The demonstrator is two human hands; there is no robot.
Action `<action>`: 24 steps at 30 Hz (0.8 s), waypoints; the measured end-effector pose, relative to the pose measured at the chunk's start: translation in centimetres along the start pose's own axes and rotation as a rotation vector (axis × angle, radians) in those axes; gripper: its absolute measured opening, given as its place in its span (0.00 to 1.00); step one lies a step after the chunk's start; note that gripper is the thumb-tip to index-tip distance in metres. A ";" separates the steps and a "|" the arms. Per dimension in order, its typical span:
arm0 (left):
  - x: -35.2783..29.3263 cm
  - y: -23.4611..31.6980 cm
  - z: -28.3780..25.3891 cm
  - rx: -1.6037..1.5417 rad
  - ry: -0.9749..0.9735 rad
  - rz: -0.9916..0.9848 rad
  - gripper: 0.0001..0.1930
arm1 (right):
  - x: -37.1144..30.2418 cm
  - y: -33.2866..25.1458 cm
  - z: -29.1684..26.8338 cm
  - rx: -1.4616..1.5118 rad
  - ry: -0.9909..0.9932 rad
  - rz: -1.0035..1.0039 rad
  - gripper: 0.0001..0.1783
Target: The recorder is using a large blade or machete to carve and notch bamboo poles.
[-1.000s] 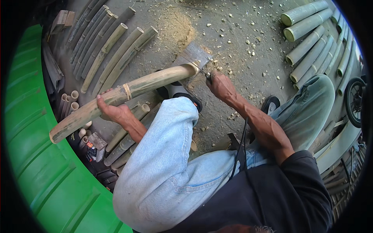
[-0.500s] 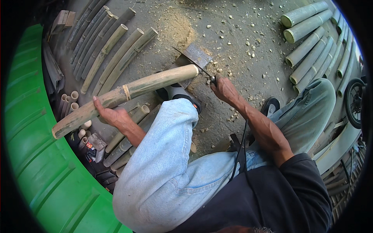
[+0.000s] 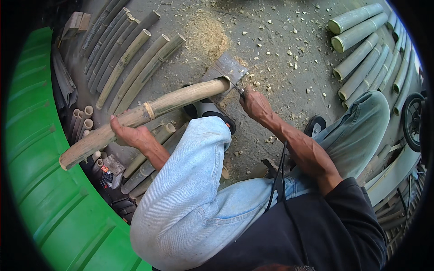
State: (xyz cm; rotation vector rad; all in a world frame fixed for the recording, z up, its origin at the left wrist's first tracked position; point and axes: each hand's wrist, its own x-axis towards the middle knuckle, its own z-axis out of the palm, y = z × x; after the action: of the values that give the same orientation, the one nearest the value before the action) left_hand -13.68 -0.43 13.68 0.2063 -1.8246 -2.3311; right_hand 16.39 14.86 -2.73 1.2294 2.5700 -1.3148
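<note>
A thick bamboo pole (image 3: 181,99) with one pale node ring slants across my lap, over my left shoe. My left hand (image 3: 134,135) grips it from beneath, left of the node, its thumb and fingers wrapped round it. My right hand (image 3: 257,106) is closed on the handle of a long, thin-bladed knife (image 3: 234,86). The blade meets the pole's right, cut end, and part of it is hard to see there. Under that end, a flat, worn metal plate (image 3: 233,66) rests near the ground.
Bamboo pieces (image 3: 129,54) lie in a row at upper left, more green poles (image 3: 357,38) at upper right. Sawdust (image 3: 205,34) and chips cover the ground ahead. A green ribbed sheet (image 3: 36,149) borders my left; a small wheel (image 3: 412,121) stands at far right.
The pole's left end has dipped slightly and the pole appears turned about its length. My right hand has shifted a little left, bringing the knife blade closer against the cut end.
</note>
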 end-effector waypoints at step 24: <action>9.2 -8.6 -8.3 -0.067 0.491 -0.483 0.34 | 0.4 5.6 1.3 0.012 -0.092 0.131 0.21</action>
State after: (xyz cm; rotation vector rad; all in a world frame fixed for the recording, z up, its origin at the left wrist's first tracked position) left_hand -21.30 -8.35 3.34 1.2082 -1.5666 -2.3200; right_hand 19.26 16.17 -7.50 1.2828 2.3787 -1.3298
